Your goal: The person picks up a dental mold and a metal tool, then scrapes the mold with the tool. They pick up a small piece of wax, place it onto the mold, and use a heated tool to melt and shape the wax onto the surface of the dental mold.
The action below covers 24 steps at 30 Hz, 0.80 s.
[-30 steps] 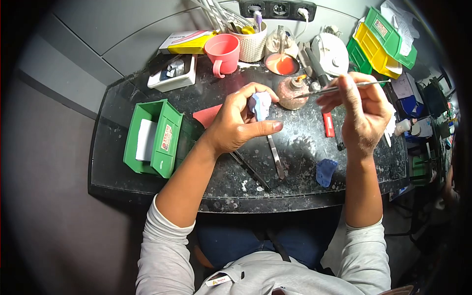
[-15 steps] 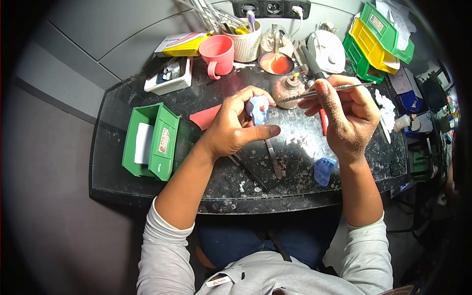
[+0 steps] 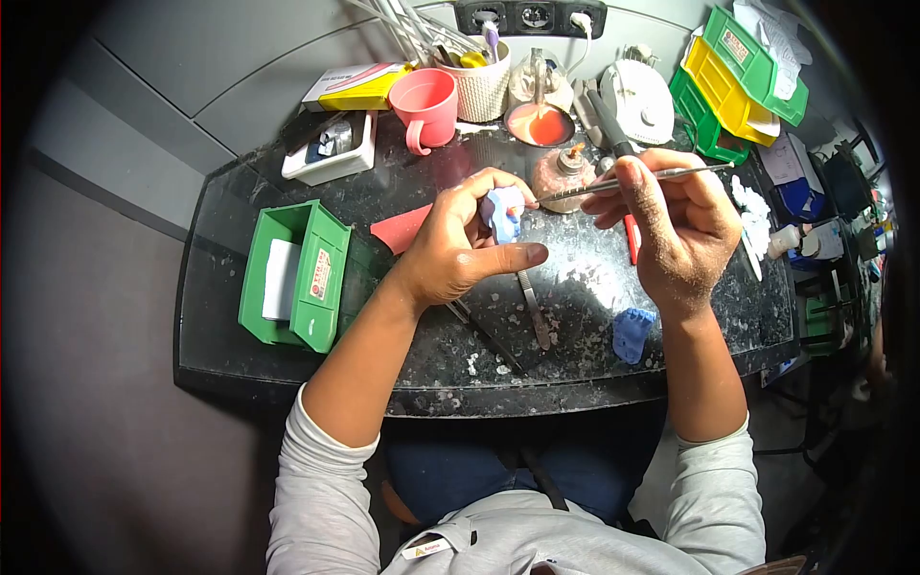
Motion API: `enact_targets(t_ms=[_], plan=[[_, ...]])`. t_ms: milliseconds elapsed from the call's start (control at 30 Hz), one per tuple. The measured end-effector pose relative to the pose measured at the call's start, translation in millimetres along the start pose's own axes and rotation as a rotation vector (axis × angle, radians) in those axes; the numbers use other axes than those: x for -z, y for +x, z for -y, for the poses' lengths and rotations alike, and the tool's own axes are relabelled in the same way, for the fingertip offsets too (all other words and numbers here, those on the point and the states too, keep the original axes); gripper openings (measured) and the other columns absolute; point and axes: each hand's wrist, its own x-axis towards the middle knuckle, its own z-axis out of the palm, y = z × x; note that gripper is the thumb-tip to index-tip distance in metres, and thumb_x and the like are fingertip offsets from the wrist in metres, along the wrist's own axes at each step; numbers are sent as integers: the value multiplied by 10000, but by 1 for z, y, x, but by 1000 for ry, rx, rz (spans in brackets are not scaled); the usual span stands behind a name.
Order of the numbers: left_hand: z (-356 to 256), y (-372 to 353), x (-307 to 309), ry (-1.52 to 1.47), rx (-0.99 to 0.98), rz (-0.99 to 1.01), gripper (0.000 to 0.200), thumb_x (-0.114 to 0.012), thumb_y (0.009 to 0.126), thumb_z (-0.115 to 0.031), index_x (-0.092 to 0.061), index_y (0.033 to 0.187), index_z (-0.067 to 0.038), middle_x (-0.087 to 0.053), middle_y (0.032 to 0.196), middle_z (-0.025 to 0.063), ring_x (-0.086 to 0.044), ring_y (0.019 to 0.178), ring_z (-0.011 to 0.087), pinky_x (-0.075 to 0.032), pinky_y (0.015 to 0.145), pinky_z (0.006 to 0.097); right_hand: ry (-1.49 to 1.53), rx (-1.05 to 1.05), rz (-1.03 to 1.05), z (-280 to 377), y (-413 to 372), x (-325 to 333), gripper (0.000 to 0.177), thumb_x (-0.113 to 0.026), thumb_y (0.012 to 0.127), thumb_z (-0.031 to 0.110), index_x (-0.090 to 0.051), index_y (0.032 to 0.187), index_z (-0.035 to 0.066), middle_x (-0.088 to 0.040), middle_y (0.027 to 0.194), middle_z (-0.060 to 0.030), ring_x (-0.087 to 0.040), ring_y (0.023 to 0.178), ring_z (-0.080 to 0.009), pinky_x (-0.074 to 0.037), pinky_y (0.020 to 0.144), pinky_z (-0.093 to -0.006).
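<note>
My left hand (image 3: 455, 230) is closed around a small pale blue dental cast (image 3: 502, 213), fingers over its far side and thumb stretched out below it. In my right hand (image 3: 676, 216) a thin metal wax carver (image 3: 671, 173) is gripped between thumb and fingers. Its left tip reaches close to the cast, near my left fingertips. Behind the tool stands a round glass spirit burner (image 3: 563, 177) with an orange wick tip. Pale dust coats my right thumb and wrist. A second blue dental cast (image 3: 632, 335) lies on the black worktop (image 3: 585, 369) below my right hand.
A metal spatula (image 3: 534, 311) and a dark, thin tool (image 3: 489, 337) lie near the front edge. A pink sheet (image 3: 401, 228) is left of my hand, beside a green bin (image 3: 326, 287). Behind stand a pink mug (image 3: 424, 105) and a pan of reddish material (image 3: 539, 125).
The cast has turned slightly in my left hand, so its reddish spot shows less. My right hand and the carver have barely moved. The burner's yellow flame looks smaller and more orange.
</note>
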Motion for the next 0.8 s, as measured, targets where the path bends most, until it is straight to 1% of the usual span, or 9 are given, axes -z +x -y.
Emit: enact_targets(t_ms=[67,200,267,467,667,800], plan=[[1,0,1,-2,-8,0,499,-924,733,-186,-601,1093,-62,-476,904,-78,-440,774,7,-369,676,167,-72,28,21,0,0,0,154,-655,989,58,-622,1049,-80,-721,841,-173,-734,689,-210,-597,580,-284],[2,0,2,16,-8,12,507,-927,735,-197,-598,1095,-56,-476,907,-74,-440,786,9,-374,686,172,-58,31,15,-1,0,1,155,-652,991,59,-621,1050,-80,-723,846,-176,-736,691,-211,-597,580,-283],[2,0,1,5,-6,11,508,-927,735,-197,-598,1094,-55,-476,908,-73,-440,786,10,-375,689,174,1,5,4,1,0,0,121,-694,953,15,-641,1011,-78,-748,875,-157,-740,724,-169,-576,600,-235],[2,1,0,-19,-36,-1,494,-922,737,-193,-600,1083,-50,-478,902,-72,-437,773,14,-365,683,176,-9,14,1,-1,0,0,121,-687,959,14,-638,1018,-80,-747,868,-159,-739,727,-166,-577,598,-234],[1,0,2,26,-8,10,487,-916,735,-198,-600,1074,-50,-476,897,-73,-431,771,14,-357,685,177,-11,5,-2,-1,1,0,113,-687,958,15,-642,1005,-77,-747,866,-163,-743,732,-172,-580,597,-236],[3,2,-1,-19,-34,-1,488,-918,736,-206,-601,1075,-52,-478,893,-73,-429,760,14,-357,678,179,-5,-2,-9,1,1,-1,110,-687,957,14,-643,1002,-77,-745,864,-163,-745,731,-177,-583,598,-237]])
